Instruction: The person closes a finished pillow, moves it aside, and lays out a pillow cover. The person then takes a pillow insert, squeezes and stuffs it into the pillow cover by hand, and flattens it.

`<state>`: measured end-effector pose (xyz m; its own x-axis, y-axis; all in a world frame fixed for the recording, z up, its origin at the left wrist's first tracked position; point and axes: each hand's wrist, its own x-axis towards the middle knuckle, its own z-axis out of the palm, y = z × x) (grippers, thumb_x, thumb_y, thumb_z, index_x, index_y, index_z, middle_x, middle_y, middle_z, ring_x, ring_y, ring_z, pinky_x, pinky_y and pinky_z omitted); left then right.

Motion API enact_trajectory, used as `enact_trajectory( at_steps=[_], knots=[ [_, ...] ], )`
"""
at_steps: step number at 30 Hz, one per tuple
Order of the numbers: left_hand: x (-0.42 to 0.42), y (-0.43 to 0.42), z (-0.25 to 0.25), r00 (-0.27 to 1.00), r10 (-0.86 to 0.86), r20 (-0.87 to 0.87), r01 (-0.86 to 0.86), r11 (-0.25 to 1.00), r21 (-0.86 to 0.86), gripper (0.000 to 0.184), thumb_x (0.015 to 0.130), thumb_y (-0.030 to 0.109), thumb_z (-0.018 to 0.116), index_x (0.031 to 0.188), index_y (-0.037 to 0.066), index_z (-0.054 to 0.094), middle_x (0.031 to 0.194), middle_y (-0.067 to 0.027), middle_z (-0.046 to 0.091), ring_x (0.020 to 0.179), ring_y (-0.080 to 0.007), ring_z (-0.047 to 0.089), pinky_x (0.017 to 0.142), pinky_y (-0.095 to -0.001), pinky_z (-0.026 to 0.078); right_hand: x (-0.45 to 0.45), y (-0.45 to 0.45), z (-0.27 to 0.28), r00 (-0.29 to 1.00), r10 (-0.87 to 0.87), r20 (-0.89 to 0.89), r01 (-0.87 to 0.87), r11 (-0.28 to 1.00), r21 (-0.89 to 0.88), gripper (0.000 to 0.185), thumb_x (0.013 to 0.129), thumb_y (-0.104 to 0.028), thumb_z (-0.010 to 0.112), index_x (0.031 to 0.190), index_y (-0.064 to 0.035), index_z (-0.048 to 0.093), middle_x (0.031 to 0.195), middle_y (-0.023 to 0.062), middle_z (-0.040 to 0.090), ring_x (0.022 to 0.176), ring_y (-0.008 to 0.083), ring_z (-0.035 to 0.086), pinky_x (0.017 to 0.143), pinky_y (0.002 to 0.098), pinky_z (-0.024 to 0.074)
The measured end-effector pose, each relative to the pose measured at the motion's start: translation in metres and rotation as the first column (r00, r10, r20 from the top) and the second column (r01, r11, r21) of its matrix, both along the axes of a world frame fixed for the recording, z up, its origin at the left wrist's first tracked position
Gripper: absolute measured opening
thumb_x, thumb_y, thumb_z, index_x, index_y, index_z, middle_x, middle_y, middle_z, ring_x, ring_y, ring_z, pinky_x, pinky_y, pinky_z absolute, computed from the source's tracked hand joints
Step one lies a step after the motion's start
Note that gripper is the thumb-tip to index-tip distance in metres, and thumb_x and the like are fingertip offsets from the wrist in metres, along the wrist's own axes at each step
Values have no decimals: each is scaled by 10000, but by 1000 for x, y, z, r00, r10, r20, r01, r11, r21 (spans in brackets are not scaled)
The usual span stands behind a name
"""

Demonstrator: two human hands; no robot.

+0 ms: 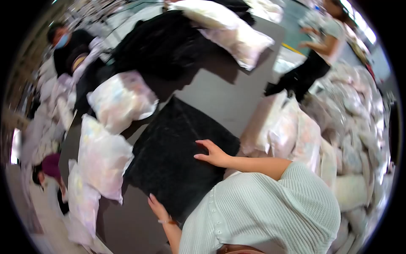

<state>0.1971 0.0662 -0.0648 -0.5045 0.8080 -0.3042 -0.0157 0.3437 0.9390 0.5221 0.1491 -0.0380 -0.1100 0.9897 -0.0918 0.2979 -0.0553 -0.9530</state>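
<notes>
A square of black cloth (177,156) lies flat on the grey table (220,99), its corners pointing up and down the view. At its lower left edge is my left hand (160,210), fingers stretched out along the border and a band on the wrist. My right hand (215,154) rests on or just above the right part of the cloth, thumb and fingers apart. Neither hand grips anything.
Stuffed white bags (122,101) line the table's left side. Behind the cloth are a black fabric heap (169,42) and a white bag (228,27). More bags (287,131) stand at the right. One person (74,51) is at upper left, another (323,46) at upper right.
</notes>
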Motion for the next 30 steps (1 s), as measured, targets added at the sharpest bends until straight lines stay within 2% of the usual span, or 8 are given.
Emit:
enact_trajectory(
  at_steps=[1,4,5,8,10,15,18,30],
  knots=[
    [4,-7,10,949,-5,316,5,1000,0,634,982,424,464,1333,-99,399,1332,-260,479,1177,-298,518,1020,-357,388,7,-11,-5,998,-61,-2,61,998,-8,704,807,-421,713,1323,-21,449,1348,192,434,1234,319,462,1032,395,381],
    [19,-14,27,992,-47,114,45,999,18,646,984,457,441,1284,-114,452,1286,-256,516,1101,-297,557,981,-352,416,25,-28,8,979,29,-202,-114,898,-426,821,775,-431,748,1371,0,383,1424,184,379,1284,304,421,954,388,470],
    [24,-13,39,991,-88,104,87,996,16,646,984,457,441,1284,-114,452,1286,-256,516,1101,-297,557,981,-352,416,29,-31,19,965,61,-254,-177,869,-463,953,756,-467,748,1415,33,277,1473,213,286,1350,314,315,1048,379,344],
    [40,1,59,698,-17,-716,127,987,100,612,990,434,447,1251,-120,470,1204,-216,567,1019,-287,587,913,-347,445,42,-35,33,932,28,-360,-197,875,-442,1087,734,-472,761,1463,61,157,1526,235,188,1422,316,190,1148,366,199],
    [59,15,76,834,-90,-545,223,958,182,583,999,405,438,1270,-111,449,1196,-210,566,1031,-285,576,916,-341,441,59,-36,42,892,-51,-450,-111,938,-327,1098,709,-378,801,1467,60,139,1536,224,166,1438,297,134,1161,353,145],
    [116,49,77,911,-379,-161,409,781,473,484,1020,318,405,1343,-43,388,1197,-158,556,1039,-237,544,882,-318,447,126,-49,61,574,-360,-736,238,933,-270,720,707,58,719,1345,-29,398,1249,98,553,1148,207,518,1028,326,386],
    [153,60,83,809,-582,-76,583,781,225,393,1014,243,409,1373,84,405,1224,-91,549,1009,-153,535,780,-268,463,176,-71,53,446,-539,-714,475,819,-321,689,735,69,677,1354,-21,388,1234,112,561,1146,224,530,1019,343,404],
    [198,85,32,693,-706,-149,719,691,71,312,958,138,518,1255,45,521,1178,-85,600,942,-146,587,741,-247,476,295,-198,27,-283,-747,-602,870,65,-489,459,810,15,666,1234,-58,505,1126,91,608,1008,244,607,903,353,504]
  ],
)
